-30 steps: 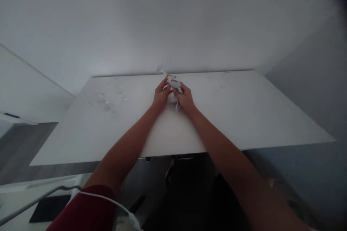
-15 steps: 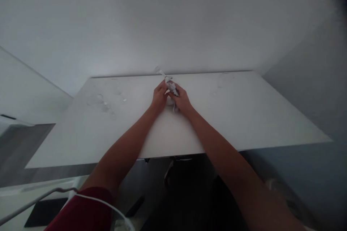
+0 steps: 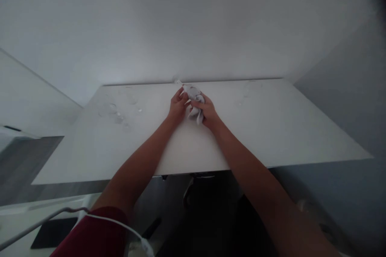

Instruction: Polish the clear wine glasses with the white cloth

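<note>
Over the white table's far half, both my hands are closed around a bunched white cloth. A clear stemmed glass pokes out at the cloth's upper left; its foot and thin stem are faint, and the cloth and fingers hide most of the rest. My left hand pinches the glass near the stem, beside the cloth. My right hand grips the cloth from the right, thumb across it, and a loose end hangs below.
Faint, clear glass-like shapes are on the left of the white table, and fainter ones at the back right. A wall rises behind the table. A white cable crosses my left sleeve.
The cloth has been turned and spread wider between my hands, its loose end shifting right. My right hand has moved slightly right; the glass's foot sits a little lower.
</note>
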`<state>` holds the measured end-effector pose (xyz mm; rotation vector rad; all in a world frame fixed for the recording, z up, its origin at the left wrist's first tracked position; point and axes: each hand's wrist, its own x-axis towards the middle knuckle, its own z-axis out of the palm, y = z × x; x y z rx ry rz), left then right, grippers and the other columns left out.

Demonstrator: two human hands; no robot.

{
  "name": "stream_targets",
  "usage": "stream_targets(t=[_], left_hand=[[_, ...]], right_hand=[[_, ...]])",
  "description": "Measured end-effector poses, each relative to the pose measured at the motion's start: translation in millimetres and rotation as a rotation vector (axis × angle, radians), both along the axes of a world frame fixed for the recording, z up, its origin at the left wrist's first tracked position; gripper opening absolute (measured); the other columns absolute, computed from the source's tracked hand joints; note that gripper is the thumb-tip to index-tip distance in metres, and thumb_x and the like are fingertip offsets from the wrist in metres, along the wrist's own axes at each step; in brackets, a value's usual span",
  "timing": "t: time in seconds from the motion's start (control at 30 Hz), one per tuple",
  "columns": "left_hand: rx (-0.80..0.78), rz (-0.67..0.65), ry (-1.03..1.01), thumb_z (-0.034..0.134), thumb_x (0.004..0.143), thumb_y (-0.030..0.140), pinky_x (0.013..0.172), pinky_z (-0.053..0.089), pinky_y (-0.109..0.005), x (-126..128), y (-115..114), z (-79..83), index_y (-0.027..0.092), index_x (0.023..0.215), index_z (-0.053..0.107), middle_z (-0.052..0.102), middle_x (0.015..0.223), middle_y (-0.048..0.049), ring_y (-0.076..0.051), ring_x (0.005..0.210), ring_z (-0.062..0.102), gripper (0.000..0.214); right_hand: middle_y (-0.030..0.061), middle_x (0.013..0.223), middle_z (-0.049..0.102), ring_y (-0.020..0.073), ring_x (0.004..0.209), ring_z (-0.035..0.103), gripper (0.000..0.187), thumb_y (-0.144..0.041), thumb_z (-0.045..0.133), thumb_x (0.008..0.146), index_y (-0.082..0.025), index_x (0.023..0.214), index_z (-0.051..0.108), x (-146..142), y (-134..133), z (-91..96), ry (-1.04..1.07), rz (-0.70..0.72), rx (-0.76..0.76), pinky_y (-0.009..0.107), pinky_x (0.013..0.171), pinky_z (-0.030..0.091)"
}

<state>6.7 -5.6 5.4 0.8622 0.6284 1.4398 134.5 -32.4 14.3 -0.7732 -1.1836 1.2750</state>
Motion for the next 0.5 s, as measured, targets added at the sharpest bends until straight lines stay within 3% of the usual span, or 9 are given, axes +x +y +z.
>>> stream_targets(t=[0.17,0.3,0.4,0.5], left_hand=[[0.014,-0.002,0.001,0.084,0.090,0.042,0.105,0.058,-0.037,0.5,-3.3,3.5,0.030,0.141,0.071,0.070,0.146,-0.0080,-0.029,0.141,0.061,0.054],[0.046,-0.018,0.025,0.088,0.085,0.042,0.109,0.057,-0.040,1.8,-2.4,1.9,0.031,0.146,0.068,0.068,0.149,-0.0085,-0.030,0.143,0.060,0.065],[0.021,-0.045,0.017,0.080,0.093,0.050,0.110,0.057,-0.042,2.5,-1.5,0.8,0.032,0.146,0.067,0.067,0.151,-0.0087,-0.030,0.145,0.058,0.057],[0.007,-0.018,-0.037,0.075,0.096,0.055,0.113,0.054,-0.041,1.2,-3.0,3.2,0.029,0.146,0.067,0.069,0.146,-0.0115,-0.029,0.145,0.059,0.057]], right_hand=[[0.0049,0.119,0.076,0.0257,0.111,0.069,0.054,-0.034,0.084,0.072,-0.025,0.124,0.073,-2.4,0.2,-2.3,-0.074,-0.076,0.056,0.040,0.098,0.060],[0.0055,0.124,0.076,0.0253,0.104,0.071,0.066,-0.038,0.082,0.075,-0.027,0.138,0.068,0.0,0.8,-1.0,-0.029,0.004,-0.031,0.040,0.090,0.062],[0.0065,0.123,0.075,0.0260,0.109,0.069,0.060,-0.035,0.084,0.071,-0.024,0.128,0.072,2.1,1.0,-0.8,-0.080,-0.072,0.011,0.039,0.093,0.062],[0.0054,0.113,0.075,0.0254,0.107,0.069,0.058,-0.036,0.085,0.071,-0.024,0.126,0.073,2.4,0.3,-2.3,-0.100,0.028,-0.002,0.039,0.093,0.061]])
